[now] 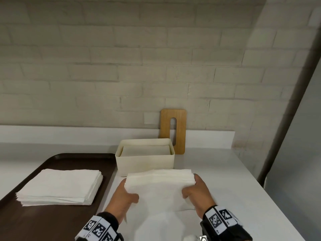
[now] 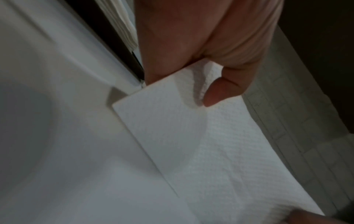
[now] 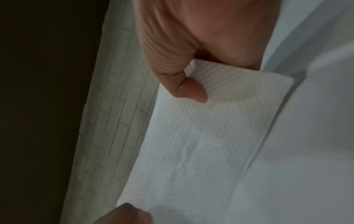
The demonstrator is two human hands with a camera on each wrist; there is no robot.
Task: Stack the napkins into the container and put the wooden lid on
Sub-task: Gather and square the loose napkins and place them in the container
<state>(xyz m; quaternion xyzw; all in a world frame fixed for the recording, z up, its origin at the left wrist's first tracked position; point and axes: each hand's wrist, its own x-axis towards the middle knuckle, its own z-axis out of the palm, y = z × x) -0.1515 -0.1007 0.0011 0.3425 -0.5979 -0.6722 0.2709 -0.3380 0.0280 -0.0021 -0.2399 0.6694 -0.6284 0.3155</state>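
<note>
The bundle of napkins (image 1: 159, 184) was held just in front of the container (image 1: 145, 158), above the white counter (image 1: 225, 180). The left hand (image 1: 124, 197) gripped its left edge and the right hand (image 1: 198, 190) its right edge, each with the thumb on top and the fingers under. I think two hands were used so the soft bundle stayed flat and even for lowering in. The container already held some napkins and its top was open. The wooden lid (image 1: 173, 131) leaned upright against the wall behind it, touching its far right corner, probably kept aside for the end. Another pile of napkins (image 1: 60, 186) lay on the brown tray (image 1: 26, 220) at the left. Nothing stood between the bundle and the container.
</note>
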